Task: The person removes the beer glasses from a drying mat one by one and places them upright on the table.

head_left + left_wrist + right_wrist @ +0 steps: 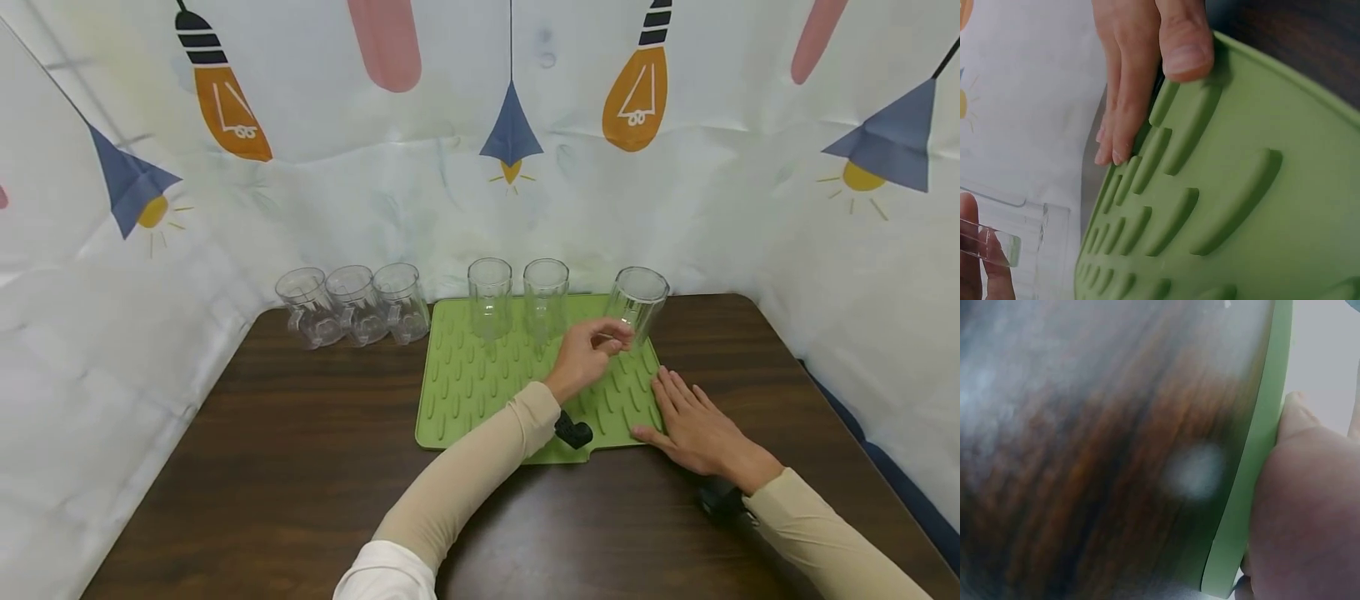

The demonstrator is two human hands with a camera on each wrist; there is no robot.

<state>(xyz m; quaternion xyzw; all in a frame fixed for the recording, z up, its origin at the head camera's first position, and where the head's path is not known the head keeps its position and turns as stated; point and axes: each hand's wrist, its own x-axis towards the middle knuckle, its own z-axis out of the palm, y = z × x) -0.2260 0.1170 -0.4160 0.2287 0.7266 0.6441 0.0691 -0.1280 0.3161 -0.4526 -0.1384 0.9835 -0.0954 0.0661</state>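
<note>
Left hand [583, 358] clamped on a glass mug [642, 287].
We see this mug just beyond the grip, two standing mugs [546, 292] to its left; nearer right, our right hand [697, 429], fingers straight, touches the green mat [467, 421].

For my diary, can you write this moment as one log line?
left hand: pinches glass mug by handle | right hand: rests on mat edge | two mugs: on mat | three mugs: on table
</note>
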